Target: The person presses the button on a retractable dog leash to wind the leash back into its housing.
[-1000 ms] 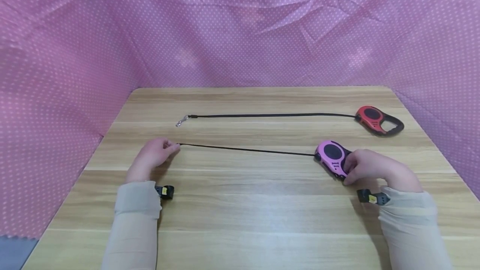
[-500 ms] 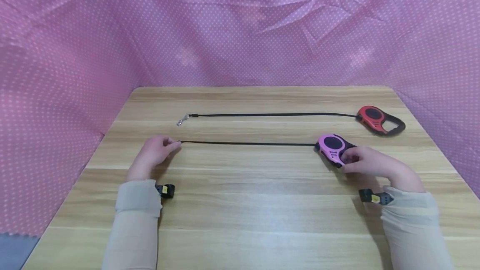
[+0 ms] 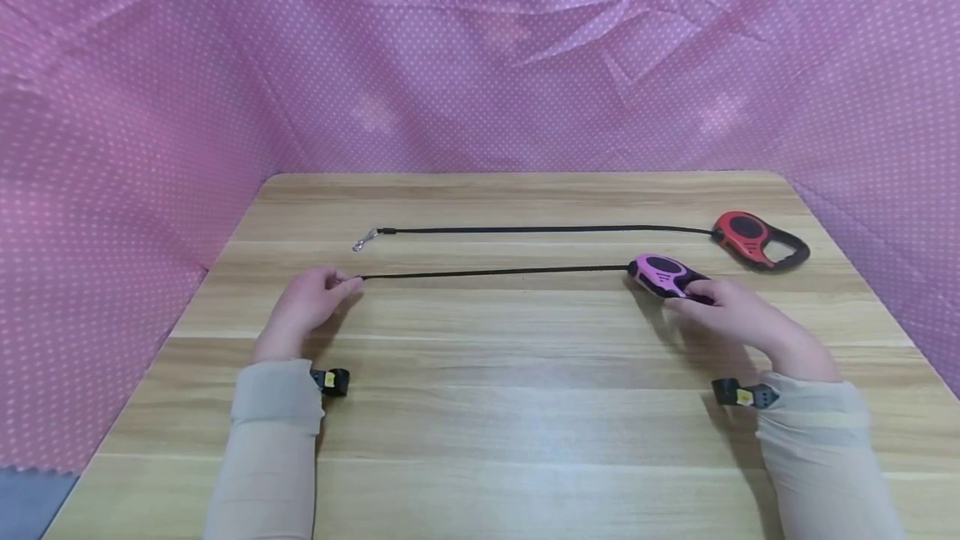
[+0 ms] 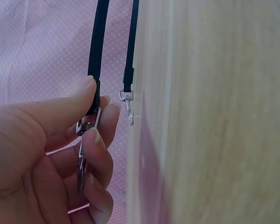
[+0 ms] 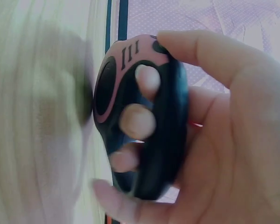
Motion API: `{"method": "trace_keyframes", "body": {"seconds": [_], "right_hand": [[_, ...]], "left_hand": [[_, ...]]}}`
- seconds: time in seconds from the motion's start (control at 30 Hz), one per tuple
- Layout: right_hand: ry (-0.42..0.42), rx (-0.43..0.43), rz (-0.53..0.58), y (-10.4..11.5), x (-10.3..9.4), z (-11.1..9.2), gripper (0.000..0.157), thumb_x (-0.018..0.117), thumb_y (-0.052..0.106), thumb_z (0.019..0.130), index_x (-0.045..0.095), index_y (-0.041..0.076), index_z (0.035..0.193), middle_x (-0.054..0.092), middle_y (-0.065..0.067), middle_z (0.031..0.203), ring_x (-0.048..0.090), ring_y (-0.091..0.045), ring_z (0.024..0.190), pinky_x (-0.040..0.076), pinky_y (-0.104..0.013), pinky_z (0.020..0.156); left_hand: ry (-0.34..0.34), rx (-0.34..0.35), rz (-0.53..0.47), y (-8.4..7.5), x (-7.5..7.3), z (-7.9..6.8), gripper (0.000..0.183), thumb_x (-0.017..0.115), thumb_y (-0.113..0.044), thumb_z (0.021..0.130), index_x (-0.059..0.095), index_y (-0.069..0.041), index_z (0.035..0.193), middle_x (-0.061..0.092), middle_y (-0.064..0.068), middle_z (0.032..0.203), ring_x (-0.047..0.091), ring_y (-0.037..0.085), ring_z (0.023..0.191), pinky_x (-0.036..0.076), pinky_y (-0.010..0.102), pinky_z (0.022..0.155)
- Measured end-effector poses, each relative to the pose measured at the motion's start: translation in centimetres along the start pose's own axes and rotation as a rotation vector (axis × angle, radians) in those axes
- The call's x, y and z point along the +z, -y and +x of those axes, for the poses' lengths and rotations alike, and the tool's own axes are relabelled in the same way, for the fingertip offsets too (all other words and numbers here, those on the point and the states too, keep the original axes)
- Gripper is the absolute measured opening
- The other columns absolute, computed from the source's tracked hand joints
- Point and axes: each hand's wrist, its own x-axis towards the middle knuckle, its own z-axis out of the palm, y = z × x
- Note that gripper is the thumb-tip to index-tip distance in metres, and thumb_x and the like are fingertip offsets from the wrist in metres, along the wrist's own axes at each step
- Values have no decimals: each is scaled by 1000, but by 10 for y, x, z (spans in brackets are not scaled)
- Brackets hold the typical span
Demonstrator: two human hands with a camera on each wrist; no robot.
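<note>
Stretched between the hands is a pink and black retractable dog leash with its black strap drawn out nearly straight. The right hand grips the handle, several fingers curled through its opening in the right wrist view, the thumb up by the buttons on the casing. The casing appears tilted and raised off the table. At the strap's other end the left hand pinches the black end sleeve between thumb and fingers. A metal snap hook hangs from that sleeve against the curled fingers.
Behind lies a second retractable leash, red and black, its strap extended leftward to a metal clip. Both rest on the wood-grain table. A pink dotted cloth hangs around the back and sides.
The right hand has raised the pink leash casing and carried it away from the body, tilting it. The strap's right end rose with it. The left hand has barely moved; the red leash stays put.
</note>
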Motion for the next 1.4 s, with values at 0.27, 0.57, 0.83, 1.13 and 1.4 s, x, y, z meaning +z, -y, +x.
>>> {"method": "trace_keyframes", "body": {"seconds": [0.27, 0.57, 0.83, 1.13, 1.4], "right_hand": [[-34, 17, -22, 1, 0, 1, 54, 62, 48, 95, 66, -1, 117, 67, -21, 108, 61, -34, 97, 51, -50, 82], [-27, 68, -45, 3, 1, 2, 80, 58, 59, 92, 55, -11, 131, 59, -36, 126, 57, -52, 116, 46, -64, 95], [-70, 44, -112, 2, 2, 3, 72, 55, 56, 95, 60, -8, 127, 63, -34, 119, 58, -49, 109, 46, -61, 91], [-248, -48, -65, 1, 1, 2, 33, 64, 35, 95, 69, 5, 82, 62, -8, 78, 51, -22, 73, 39, -31, 63], [-462, -228, -100, -2, 5, 0, 26, 74, 22, 85, 65, 10, 64, 61, -2, 65, 47, -19, 66, 35, -30, 64]], "left_hand": [[-41, 18, 17, 2, 0, 2, 48, 51, -43, 101, 60, -1, 123, 63, 23, 121, 58, 38, 110, 46, 56, 97], [-46, 26, 29, 0, -2, 1, 44, 51, -41, 102, 61, -2, 122, 64, 22, 122, 58, 38, 112, 45, 58, 99], [-43, 19, 25, -2, -2, 1, 44, 51, -41, 102, 62, -3, 121, 64, 21, 121, 58, 37, 113, 45, 57, 98], [-52, 5, 19, -3, -2, 0, 50, 48, -47, 102, 60, -4, 123, 62, 22, 127, 56, 40, 117, 44, 57, 99], [-135, 4, 19, -9, -5, -5, 53, 46, -55, 100, 60, -9, 122, 64, 18, 121, 58, 35, 104, 48, 46, 81]]}}
